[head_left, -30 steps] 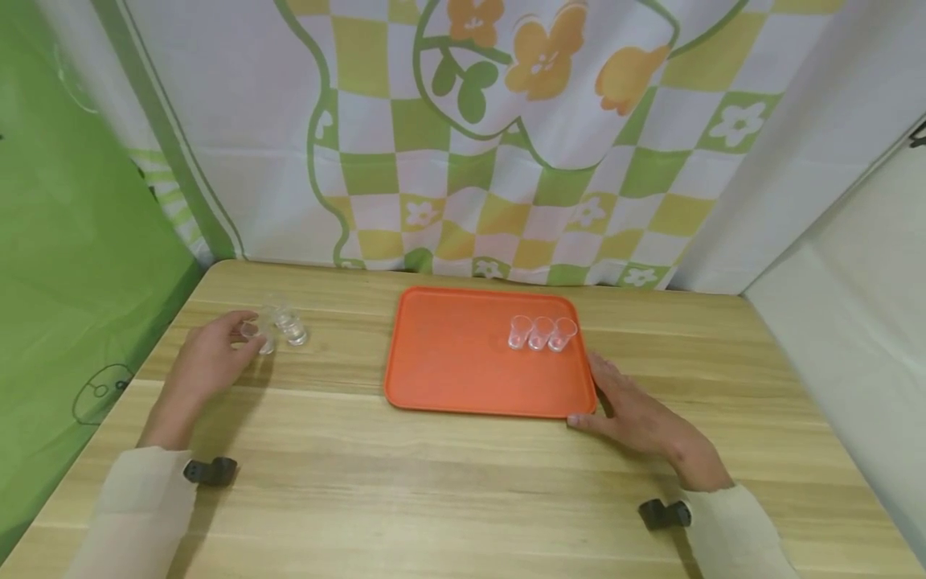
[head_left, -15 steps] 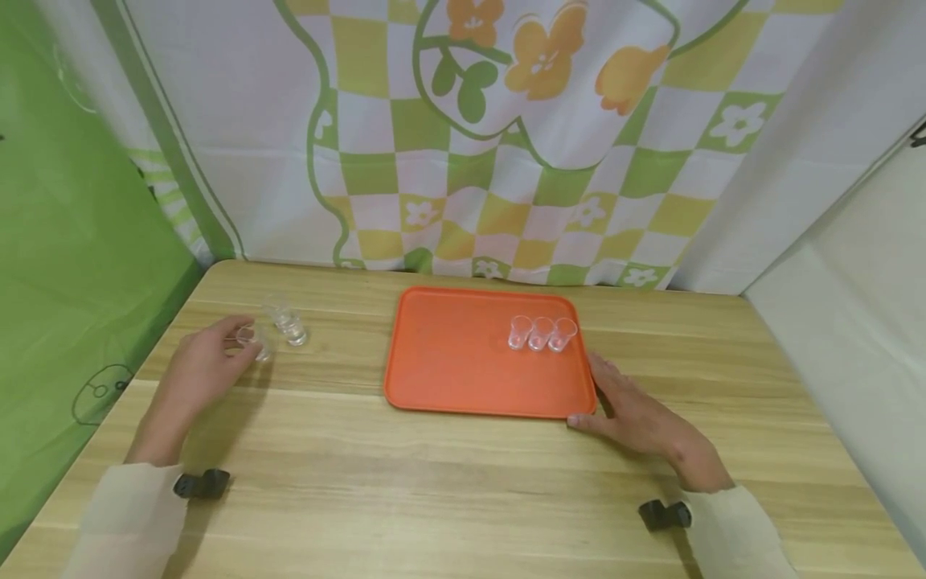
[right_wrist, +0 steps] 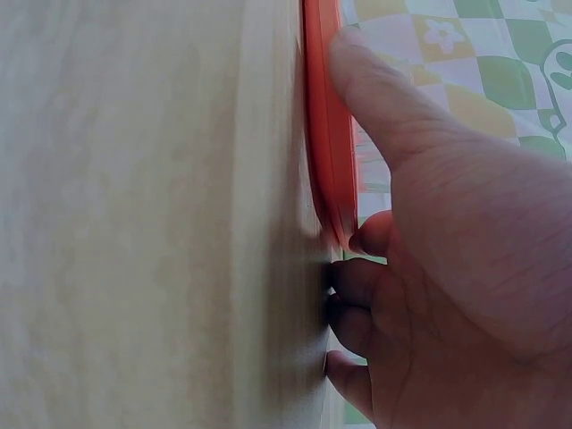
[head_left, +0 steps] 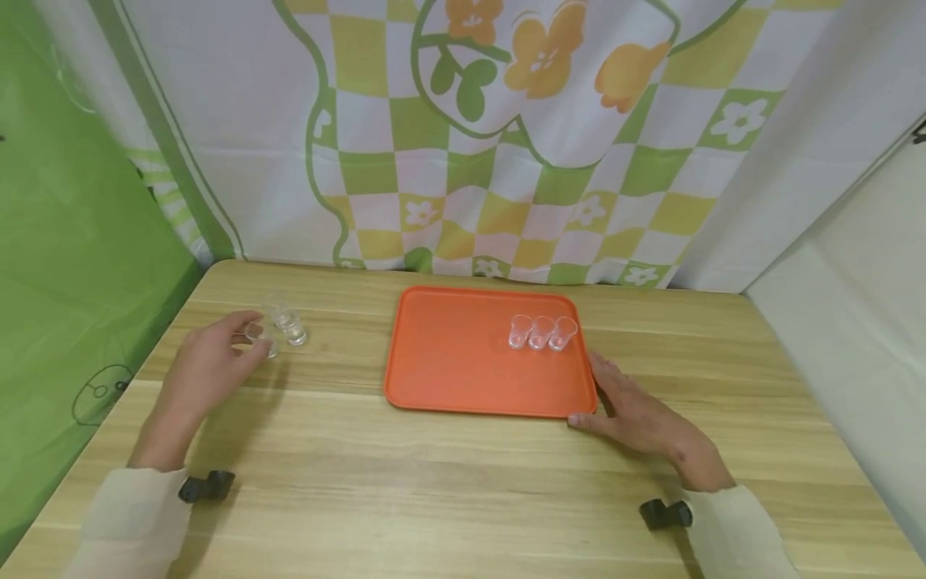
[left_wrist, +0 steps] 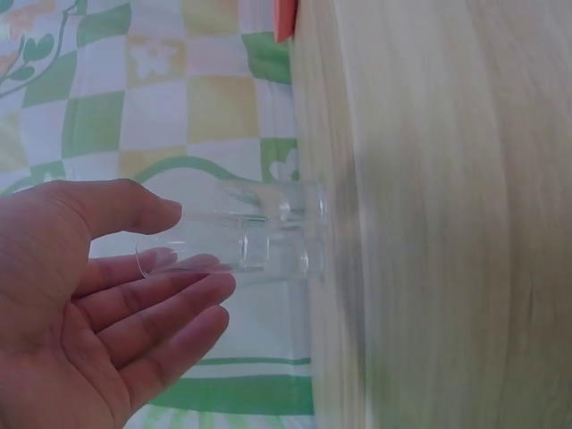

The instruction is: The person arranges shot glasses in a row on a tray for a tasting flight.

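My left hand (head_left: 210, 358) pinches a small clear cup (left_wrist: 206, 246) between thumb and fingers at the left of the table. In the left wrist view, the cup's base stands a little off the tabletop. Just beyond it, more clear cups (head_left: 292, 328) stand close together on the wood. My right hand (head_left: 637, 414) rests at the near right corner of an orange tray (head_left: 448, 378), its thumb along the front rim and its fingers by the right side. Three clear cups (head_left: 538, 334) stand in a row at the tray's right.
The wooden table (head_left: 434, 482) runs back to a patterned curtain (head_left: 470, 177). Green cloth (head_left: 87, 225) hangs along the left side and white cloth (head_left: 868, 338) along the right. Each wrist carries a small black camera.
My left hand drew slightly back and left with its cup, then came forward and right again toward the other cups. The right hand and tray have stayed put.
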Tool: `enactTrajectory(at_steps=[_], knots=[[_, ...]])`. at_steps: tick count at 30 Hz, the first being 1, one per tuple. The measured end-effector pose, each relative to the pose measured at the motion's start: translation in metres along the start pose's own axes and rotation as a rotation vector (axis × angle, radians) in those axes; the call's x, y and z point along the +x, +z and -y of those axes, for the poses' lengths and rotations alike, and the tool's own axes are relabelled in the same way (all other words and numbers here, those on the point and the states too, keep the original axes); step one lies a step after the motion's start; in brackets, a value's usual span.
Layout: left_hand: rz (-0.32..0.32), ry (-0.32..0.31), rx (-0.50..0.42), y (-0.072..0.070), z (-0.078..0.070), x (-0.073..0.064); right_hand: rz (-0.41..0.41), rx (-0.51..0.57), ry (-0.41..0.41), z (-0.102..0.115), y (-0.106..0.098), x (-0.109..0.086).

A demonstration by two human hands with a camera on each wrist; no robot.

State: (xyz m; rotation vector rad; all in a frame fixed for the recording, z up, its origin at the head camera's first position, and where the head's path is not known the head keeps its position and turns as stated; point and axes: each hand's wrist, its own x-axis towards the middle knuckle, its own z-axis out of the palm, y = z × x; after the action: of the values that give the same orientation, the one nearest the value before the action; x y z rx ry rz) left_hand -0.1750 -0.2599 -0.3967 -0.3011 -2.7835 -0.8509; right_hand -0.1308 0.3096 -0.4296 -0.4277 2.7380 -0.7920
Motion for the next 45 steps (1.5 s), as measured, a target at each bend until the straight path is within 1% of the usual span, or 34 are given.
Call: enactTrajectory(at_steps=[7,11,14,17,20,23,30,36,41,45], knots=[[0.002,0.053,-0.019,0.005,-0.009,0.003,-0.004,0.003,-0.006,0.000,0.000,0.000],[0.003,0.089,-0.032,0.012,-0.015,0.006,-0.004,0.006,-0.006,0.001,0.000,-0.001],[0.018,0.108,-0.046,0.018,-0.021,0.009,-0.004,0.005,-0.005,0.001,0.000,-0.001],[0.047,0.113,-0.061,0.024,-0.027,0.011,-0.005,0.003,-0.010,0.000,0.000,-0.001],[0.078,0.104,-0.070,0.028,-0.034,0.013,-0.006,0.001,-0.015,0.000,0.000,-0.001],[0.095,0.102,-0.070,0.032,-0.040,0.015,-0.007,0.002,-0.016,0.000,0.000,-0.001],[0.100,0.131,-0.080,0.043,-0.051,0.022,-0.002,0.007,-0.013,0.002,0.000,-0.001],[0.121,0.152,-0.095,0.052,-0.059,0.029,-0.002,0.005,-0.012,0.002,0.000,0.000],[0.119,0.182,-0.103,0.058,-0.066,0.033,-0.004,0.007,-0.020,0.001,0.000,0.000],[0.124,0.194,-0.116,0.062,-0.070,0.036,-0.004,0.005,-0.023,0.000,0.000,0.001]])
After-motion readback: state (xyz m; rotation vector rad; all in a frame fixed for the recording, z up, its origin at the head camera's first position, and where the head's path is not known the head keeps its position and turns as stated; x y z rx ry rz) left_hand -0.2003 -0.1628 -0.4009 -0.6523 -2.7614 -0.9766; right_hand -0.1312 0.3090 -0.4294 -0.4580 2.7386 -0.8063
